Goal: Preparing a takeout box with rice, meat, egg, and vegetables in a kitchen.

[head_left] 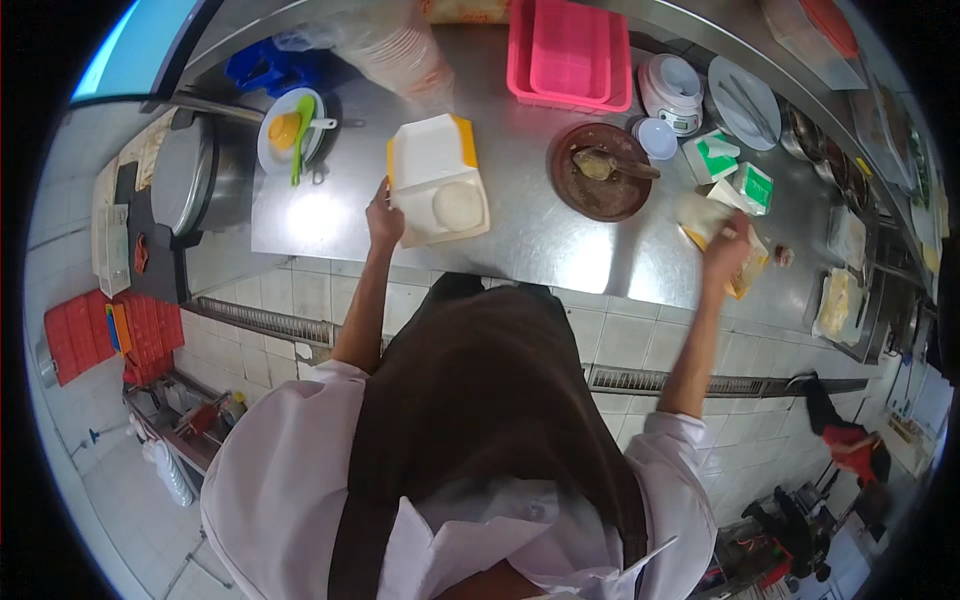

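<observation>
My left hand [385, 217] grips the left side of an opened paper food box [431, 161] with yellow edges. A white rounded mound [458, 206], probably rice, sits in its right half near me. At the right, my right hand [726, 247] is blurred over a yellow-and-white paper packet or carton [746, 274]. Something pale and blurred [701, 212] lies at its fingers, and I cannot tell whether it is gripped. Between my hands stands a brown stone mortar [581, 196] with a pestle [636, 169] resting in it and pasty food at the pestle's head.
Along the back of the steel counter [517, 225] are stacked cups in plastic [401, 64], pink baskets [570, 52] and a kitchen scale [671, 86]. A bowl with a green-handled utensil [300, 139] stands left. Green-white boxes [752, 187] are near my right hand. A person [851, 446] is far right.
</observation>
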`<state>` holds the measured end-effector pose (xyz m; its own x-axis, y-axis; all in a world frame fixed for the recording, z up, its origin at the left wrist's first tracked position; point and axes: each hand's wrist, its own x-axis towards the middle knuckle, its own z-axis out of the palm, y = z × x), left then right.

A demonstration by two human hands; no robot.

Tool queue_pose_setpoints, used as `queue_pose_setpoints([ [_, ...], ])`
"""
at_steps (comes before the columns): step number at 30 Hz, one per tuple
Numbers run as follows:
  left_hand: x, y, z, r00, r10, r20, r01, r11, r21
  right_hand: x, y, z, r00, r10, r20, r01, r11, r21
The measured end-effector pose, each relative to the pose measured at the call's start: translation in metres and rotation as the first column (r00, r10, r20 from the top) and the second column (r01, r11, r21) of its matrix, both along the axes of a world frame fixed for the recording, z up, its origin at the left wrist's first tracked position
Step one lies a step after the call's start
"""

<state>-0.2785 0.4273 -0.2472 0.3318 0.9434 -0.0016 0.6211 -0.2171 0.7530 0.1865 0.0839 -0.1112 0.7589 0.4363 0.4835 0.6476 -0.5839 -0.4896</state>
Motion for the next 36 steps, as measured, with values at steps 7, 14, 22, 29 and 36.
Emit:
queue_pose_setpoints([
  [7,0.05,-0.037,0.109,0.946,-0.286,0.15,0.235,0.928,0.291,-0.215,0.206,-0.049,0.808,0.588,-0.025,-0.586,0.799,-0.137],
  [14,0.053,-0.013,0.064,0.889,-0.427,0.167,0.393,0.897,0.203,-0.253,0.231,-0.067,0.737,0.668,-0.106,-0.673,0.711,-0.202],
  [22,0.06,0.005,0.054,0.836,-0.544,0.078,0.483,0.794,0.368,-0.256,0.229,-0.077,0.749,0.659,0.075,-0.638,0.746,-0.191],
  [29,0.043,0.024,0.009,0.772,-0.626,-0.106,0.62,0.708,0.339,-0.282,0.225,-0.117,0.831,0.545,0.115,-0.499,0.82,-0.282],
  [36,0.059,-0.006,0.058,0.768,-0.641,0.003,0.623,0.747,0.232,-0.259,0.17,-0.062,0.915,0.394,-0.09,-0.402,0.91,-0.1],
])
